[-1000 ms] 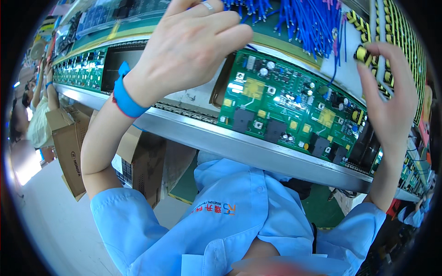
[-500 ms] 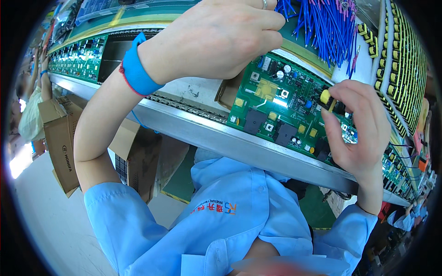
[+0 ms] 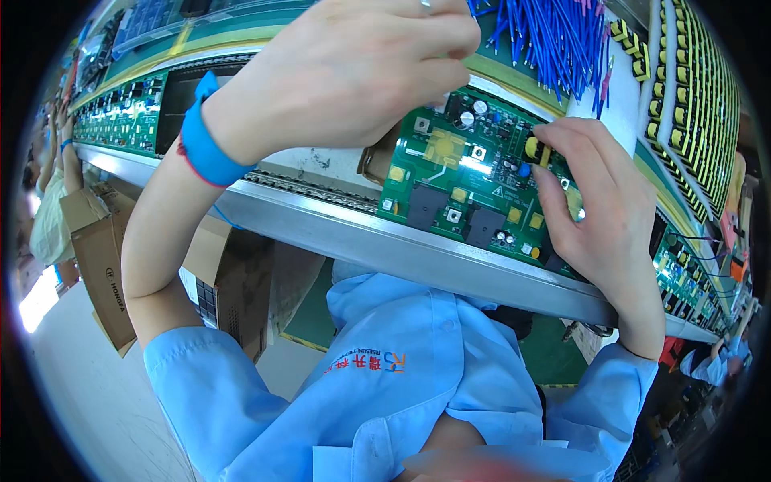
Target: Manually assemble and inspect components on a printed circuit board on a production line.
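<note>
On the line's rail lies a green circuit board (image 3: 498,193), with dark relays, capacitors and yellow-topped parts on it. Over its far right part, my right hand (image 3: 602,201) pinches a small yellow-and-black transformer (image 3: 532,148) beside a blue disc component (image 3: 524,170). Whether the transformer's pins are in the board cannot be seen. My left hand (image 3: 345,76), with a blue wrist strap (image 3: 210,136), hovers over the board's far left corner, close to the blue wires (image 3: 546,44). Its fingers are curled, and their tips are hidden behind the hand.
Rows of yellow-and-black transformers (image 3: 699,104) stand in white trays at the right. More boards sit on the line at the left (image 3: 120,116) and right (image 3: 683,277). A metal rail (image 3: 321,217) runs along the front; cardboard boxes (image 3: 100,257) stand below at left, near another person's arm (image 3: 71,165).
My right hand has shifted left over the board with the transformer, bringing it closer to the blue disc component. My left hand has come slightly nearer. The whole view has shifted a little.
</note>
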Motion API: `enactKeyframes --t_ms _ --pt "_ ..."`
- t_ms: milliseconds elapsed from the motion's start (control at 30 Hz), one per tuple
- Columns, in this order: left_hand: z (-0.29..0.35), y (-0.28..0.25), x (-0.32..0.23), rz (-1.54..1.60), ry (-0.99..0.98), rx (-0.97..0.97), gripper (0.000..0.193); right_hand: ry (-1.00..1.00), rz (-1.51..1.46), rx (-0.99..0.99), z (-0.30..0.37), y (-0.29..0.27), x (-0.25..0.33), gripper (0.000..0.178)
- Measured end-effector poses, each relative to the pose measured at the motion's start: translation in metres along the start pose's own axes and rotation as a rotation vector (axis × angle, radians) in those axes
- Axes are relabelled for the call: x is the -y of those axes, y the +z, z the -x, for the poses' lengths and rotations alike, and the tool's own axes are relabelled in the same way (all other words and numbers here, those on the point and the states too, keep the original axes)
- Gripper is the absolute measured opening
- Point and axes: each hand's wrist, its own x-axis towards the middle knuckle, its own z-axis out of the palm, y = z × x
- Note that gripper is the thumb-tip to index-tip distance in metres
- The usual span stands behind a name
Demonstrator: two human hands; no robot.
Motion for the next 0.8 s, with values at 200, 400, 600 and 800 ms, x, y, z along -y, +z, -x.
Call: enactKeyframes --t_ms 200,400,600,800 --pt "0.024 -0.001 -0.011 0.16 -0.271 -0.317 0.009 0.044 0.052 0.08 -0.005 0.004 0.002 0.034" --pt "0.053 0.022 -0.036 0.455 -0.562 -0.022 0.019 0.028 0.099 0.115 -0.011 0.003 0.005 0.039" --pt "0.049 0.026 -0.048 0.77 -0.625 0.065 0.03 0.055 0.12 0.131 -0.012 0.002 0.01 0.038" --pt "0.046 0.025 -0.049 0.732 -0.623 0.084 0.031 0.061 0.093 0.129 -0.011 0.001 0.007 0.035"
